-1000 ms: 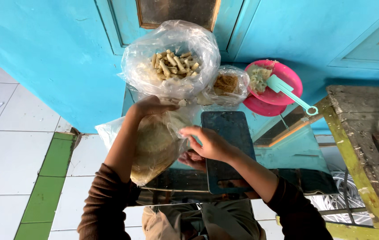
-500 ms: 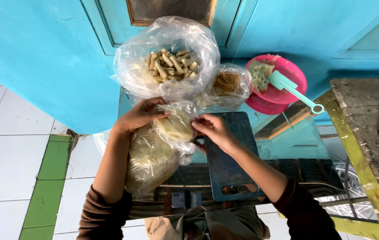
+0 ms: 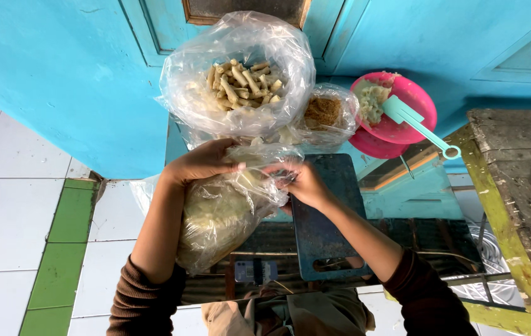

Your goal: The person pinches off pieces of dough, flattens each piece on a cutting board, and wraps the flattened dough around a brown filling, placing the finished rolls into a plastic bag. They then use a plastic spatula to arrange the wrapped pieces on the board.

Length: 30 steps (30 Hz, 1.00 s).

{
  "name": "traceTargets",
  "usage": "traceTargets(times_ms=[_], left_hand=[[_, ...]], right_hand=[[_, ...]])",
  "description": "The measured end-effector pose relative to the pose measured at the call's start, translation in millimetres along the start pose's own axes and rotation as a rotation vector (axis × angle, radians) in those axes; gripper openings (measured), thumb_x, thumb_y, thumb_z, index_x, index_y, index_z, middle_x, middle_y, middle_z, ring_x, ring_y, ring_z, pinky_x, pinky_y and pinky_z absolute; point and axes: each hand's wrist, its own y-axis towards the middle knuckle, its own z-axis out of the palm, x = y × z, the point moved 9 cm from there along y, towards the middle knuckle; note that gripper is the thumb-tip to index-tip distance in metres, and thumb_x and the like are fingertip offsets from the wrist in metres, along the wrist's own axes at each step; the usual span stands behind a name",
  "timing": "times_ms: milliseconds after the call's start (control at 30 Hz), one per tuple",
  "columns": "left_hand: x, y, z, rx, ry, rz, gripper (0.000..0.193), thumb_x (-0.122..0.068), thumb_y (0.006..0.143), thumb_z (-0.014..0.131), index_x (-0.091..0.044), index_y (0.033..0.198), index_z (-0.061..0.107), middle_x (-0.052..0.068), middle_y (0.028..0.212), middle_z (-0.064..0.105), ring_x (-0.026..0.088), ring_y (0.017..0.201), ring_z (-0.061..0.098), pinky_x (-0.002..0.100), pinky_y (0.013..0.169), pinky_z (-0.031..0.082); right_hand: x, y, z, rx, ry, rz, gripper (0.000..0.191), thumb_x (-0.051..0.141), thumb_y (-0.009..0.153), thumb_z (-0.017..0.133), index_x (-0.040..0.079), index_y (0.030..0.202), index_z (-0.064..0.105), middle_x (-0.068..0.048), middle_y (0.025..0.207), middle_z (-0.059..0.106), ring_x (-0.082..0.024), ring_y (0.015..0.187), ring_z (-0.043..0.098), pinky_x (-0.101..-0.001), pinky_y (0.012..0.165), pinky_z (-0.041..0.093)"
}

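Left hand: your left hand lies curled over the top of the clear plastic bag, fingers closed on its gathered film.
Right hand: your right hand pinches the same bag's mouth from the other side, fingertips shut on the crumpled plastic.
Bag: it holds pale, flat, yellowish sheets and hangs at the near left corner of the stand, its lower part sagging past the edge.
Board: a dark blue cutting board lies just right of the bag, under your right wrist; nothing sits on it.
Far edge: a big open bag of pale finger-length sticks stands there, touching a smaller bag of brown shreds.
Far right corner: a pink bowl with pale mash and a turquoise spatula resting across it.
Progress: the bag's mouth looks only gathered; whether you are opening or closing it, I cannot tell. No sheet lies out on the board yet.
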Motion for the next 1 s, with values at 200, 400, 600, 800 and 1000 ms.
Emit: traceTargets(times_ms=[200,400,600,800,1000], left_hand=[[-3,-1,1,0.045,0.047,0.024,0.091,-0.02,0.068,0.092,-0.001,0.146,0.049,0.013,0.137,0.065,0.021,0.124,0.061,0.033,0.106,0.05],[-3,-1,-1,0.031,0.063,0.024,0.089,-0.018,0.067,0.092,-0.001,0.145,0.051,0.014,0.136,0.066,0.021,0.124,0.061,0.033,0.108,0.049],[5,1,-2,0.012,0.071,0.005,0.093,-0.016,0.064,0.093,-0.003,0.145,0.05,0.013,0.136,0.065,0.021,0.124,0.06,0.033,0.107,0.049],[9,0,-3,0.006,0.116,-0.015,0.091,-0.02,0.065,0.093,-0.003,0.144,0.051,0.013,0.135,0.065,0.022,0.123,0.061,0.033,0.106,0.049],[19,2,-1,-0.052,0.005,-0.073,0.083,-0.039,0.079,0.083,0.0,0.144,0.05,0.016,0.135,0.065,0.021,0.125,0.06,0.033,0.105,0.047]], right_hand=[[41,-7,11,-0.098,-0.257,-0.257,0.045,-0.003,0.078,0.078,0.007,0.122,0.072,-0.01,0.122,0.076,-0.025,0.116,0.072,-0.0376,0.099,0.056],[54,3,16,-0.126,-0.321,-0.193,0.039,0.012,0.082,0.085,0.006,0.118,0.072,-0.01,0.115,0.077,-0.023,0.108,0.075,-0.0342,0.092,0.058],[60,5,16,-0.163,-0.39,-0.153,0.039,0.028,0.083,0.087,0.006,0.112,0.075,-0.011,0.106,0.078,-0.02,0.096,0.076,-0.0327,0.083,0.059],[57,4,13,-0.181,-0.351,-0.232,0.033,0.021,0.086,0.083,0.004,0.111,0.074,-0.011,0.104,0.078,-0.023,0.09,0.076,-0.0345,0.076,0.059],[23,5,0,-0.264,-0.475,-0.109,0.026,0.018,0.095,0.075,0.004,0.118,0.074,-0.014,0.097,0.078,-0.02,0.08,0.072,-0.0335,0.067,0.055]])
